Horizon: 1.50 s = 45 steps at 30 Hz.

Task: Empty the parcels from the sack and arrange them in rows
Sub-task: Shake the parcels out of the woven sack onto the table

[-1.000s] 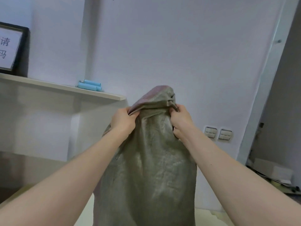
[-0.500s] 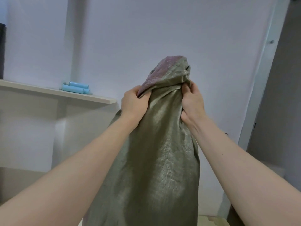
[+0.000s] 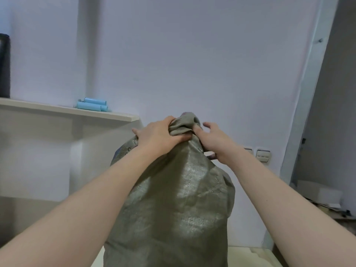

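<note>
A grey-green woven sack [image 3: 173, 205] stands upright in the middle of the view, its body creased and bulging, its lower end running out of the bottom of the picture. Its top is bunched into a crumpled knot at about the height of the shelf edge. The left hand [image 3: 158, 134] is clamped on that bunched top, thumb and fingers pressed into the folds. The right hand [image 3: 212, 138] rests against the other side of the neck with its fingers spread loosely apart, touching the cloth more than gripping it. Both bare forearms reach in from the lower corners. Behind, a pale shelf [image 3: 67, 110] on the left carries blue tubes [image 3: 92, 105], and wall switches [image 3: 263, 155] sit just beside the right wrist.
</note>
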Available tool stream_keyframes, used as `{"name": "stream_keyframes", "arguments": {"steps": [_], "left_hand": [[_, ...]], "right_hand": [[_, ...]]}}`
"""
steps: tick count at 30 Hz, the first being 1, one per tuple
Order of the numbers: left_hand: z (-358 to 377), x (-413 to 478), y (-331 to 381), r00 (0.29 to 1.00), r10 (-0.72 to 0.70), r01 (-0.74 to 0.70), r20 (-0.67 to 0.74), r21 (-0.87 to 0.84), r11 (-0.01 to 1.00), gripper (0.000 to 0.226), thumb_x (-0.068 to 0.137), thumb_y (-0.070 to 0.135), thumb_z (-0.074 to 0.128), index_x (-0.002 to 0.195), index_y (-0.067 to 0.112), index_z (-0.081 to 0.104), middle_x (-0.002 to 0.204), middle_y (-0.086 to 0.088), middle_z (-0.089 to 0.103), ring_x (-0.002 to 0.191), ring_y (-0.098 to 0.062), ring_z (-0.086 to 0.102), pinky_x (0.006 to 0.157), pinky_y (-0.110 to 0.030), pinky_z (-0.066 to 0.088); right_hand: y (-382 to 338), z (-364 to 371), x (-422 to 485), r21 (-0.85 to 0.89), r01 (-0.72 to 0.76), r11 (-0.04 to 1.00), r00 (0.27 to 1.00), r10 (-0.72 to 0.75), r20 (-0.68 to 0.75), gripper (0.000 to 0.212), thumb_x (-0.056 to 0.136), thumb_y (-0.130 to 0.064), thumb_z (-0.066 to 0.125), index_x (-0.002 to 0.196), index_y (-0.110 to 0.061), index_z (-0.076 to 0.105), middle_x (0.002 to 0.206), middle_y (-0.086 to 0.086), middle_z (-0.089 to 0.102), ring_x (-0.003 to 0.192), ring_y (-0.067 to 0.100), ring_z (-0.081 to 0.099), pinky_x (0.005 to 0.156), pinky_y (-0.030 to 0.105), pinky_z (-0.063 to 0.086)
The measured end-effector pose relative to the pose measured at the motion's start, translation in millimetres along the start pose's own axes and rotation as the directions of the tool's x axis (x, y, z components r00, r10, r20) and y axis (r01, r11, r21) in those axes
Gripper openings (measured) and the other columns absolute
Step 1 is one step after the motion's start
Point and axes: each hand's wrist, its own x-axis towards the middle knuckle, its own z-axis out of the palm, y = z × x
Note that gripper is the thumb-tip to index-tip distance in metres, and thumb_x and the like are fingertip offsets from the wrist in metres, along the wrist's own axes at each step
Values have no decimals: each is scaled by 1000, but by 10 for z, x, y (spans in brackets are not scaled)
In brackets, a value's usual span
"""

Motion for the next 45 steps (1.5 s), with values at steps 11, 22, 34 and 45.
{"name": "stream_keyframes", "arguments": {"steps": [11, 22, 34, 45], "left_hand": [[-37, -26, 28, 997, -5, 5, 78, 4, 1000, 59, 65, 86, 51, 69, 28, 61, 73, 8, 65, 85, -23, 64, 89, -45, 50], [-149, -217, -391, 891, -204, 331, 405, -274, 903, 100, 62, 90, 53, 140, 28, 44, 141, 3, 50, 121, -22, 52, 105, -40, 42], [53, -269, -440, 856, -517, 490, 10, -335, 805, 44, 92, 67, 43, 117, 41, 67, 122, 0, 67, 123, -36, 50, 117, -61, 7], [-254, 364, 299, 902, -363, 63, -235, -759, 648, 42, 88, 62, 48, 66, 30, 64, 78, 6, 70, 92, -26, 64, 107, -61, 35]], "right_hand": [[504, 79, -345, -28, 280, 960, 936, -267, 228, 82, 78, -42, 79, 143, -34, 31, 126, -13, 55, 108, -8, 57, 90, 14, 48], [511, 205, -250, -8, 57, 998, 998, -57, 23, 46, 99, -46, 49, 106, -3, 64, 100, 11, 68, 77, 15, 59, 58, 21, 43], [441, 424, -205, 319, -64, 946, 996, 80, -36, 22, 97, -28, 60, 100, -6, 59, 85, 8, 64, 70, 14, 60, 56, 25, 52], [-115, -164, 83, 625, 267, 734, 953, -103, -286, 13, 97, -19, 60, 100, -6, 60, 96, 17, 68, 82, 24, 66, 72, 37, 59]]}}
